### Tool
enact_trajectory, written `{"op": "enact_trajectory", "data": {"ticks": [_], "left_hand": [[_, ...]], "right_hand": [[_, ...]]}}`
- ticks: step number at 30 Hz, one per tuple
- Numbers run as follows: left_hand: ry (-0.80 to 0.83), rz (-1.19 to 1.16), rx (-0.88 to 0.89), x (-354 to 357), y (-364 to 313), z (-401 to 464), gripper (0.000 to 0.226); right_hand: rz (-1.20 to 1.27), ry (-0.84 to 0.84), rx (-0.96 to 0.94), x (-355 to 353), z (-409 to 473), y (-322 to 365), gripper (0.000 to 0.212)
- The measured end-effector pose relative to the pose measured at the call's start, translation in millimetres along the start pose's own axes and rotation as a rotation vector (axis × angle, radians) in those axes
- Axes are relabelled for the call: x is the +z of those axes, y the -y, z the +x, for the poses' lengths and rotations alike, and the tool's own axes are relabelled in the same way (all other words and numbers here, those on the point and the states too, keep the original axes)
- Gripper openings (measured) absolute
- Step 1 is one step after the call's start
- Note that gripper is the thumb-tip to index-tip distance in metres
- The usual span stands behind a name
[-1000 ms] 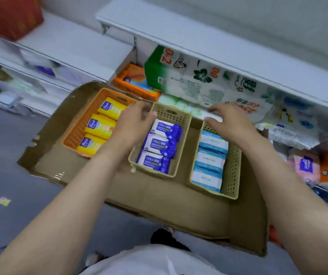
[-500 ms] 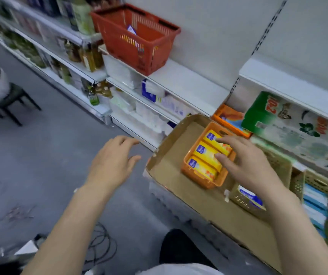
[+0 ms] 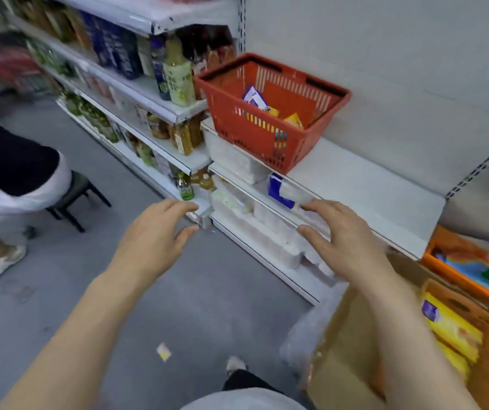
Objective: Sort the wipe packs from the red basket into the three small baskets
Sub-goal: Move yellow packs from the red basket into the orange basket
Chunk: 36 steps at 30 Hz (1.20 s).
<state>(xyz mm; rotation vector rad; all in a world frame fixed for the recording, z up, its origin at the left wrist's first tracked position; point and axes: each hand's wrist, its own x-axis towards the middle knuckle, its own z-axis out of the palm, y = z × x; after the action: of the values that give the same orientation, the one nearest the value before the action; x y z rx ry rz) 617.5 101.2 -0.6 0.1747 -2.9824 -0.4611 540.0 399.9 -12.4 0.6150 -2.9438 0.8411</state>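
The red basket [image 3: 269,134] stands on a white shelf [image 3: 364,184] above and beyond both hands. Inside it lie a few wipe packs: a blue-and-white one [image 3: 255,99] and a yellow one [image 3: 295,121]. My left hand [image 3: 157,235] and my right hand [image 3: 343,241] hover in the air below the basket, fingers spread and relaxed, holding nothing. At the right edge, the orange small basket [image 3: 485,318] sits on a cardboard tray [image 3: 346,350] with yellow wipe packs [image 3: 450,327] in it. The other two small baskets are out of view.
Shelves with bottles [image 3: 178,78] and tissue packs [image 3: 237,161] run along the left and middle. A person on a stool [image 3: 71,193] is at the left. Grey floor lies below, with a small scrap [image 3: 163,352] on it.
The view has swung left from the small baskets toward the red basket. My right hand left the orange basket, and both hands rose toward the shelf, holding nothing.
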Motion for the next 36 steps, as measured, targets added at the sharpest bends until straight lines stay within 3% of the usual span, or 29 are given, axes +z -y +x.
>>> {"op": "enact_trajectory", "data": {"ticks": [5, 16, 25, 31, 36], "left_hand": [[-0.014, 0.009, 0.074, -26.5, 40.5, 118.7, 0.038], [0.077, -0.157, 0.38, 2.7, 120.4, 367.9, 0.038], [0.2, -0.203, 0.541, 25.2, 109.5, 513.3, 0.038], [0.26, -0.193, 0.482, 62.2, 90.1, 586.2, 0.042], [0.353, -0.181, 0.467, 85.2, 68.7, 630.8, 0.049]], "right_hand": [[0.012, -0.048, 0.034, 19.8, 105.0, 31.9, 0.041], [-0.104, -0.176, 0.237, 60.0, 286.1, 77.2, 0.041], [-0.123, -0.211, 0.429, 60.3, 378.5, 65.6, 0.036], [-0.116, -0.112, 0.451, 60.8, 445.2, -2.6, 0.039], [-0.159, 0.165, 0.558, 70.3, 498.9, -66.3, 0.045]]}}
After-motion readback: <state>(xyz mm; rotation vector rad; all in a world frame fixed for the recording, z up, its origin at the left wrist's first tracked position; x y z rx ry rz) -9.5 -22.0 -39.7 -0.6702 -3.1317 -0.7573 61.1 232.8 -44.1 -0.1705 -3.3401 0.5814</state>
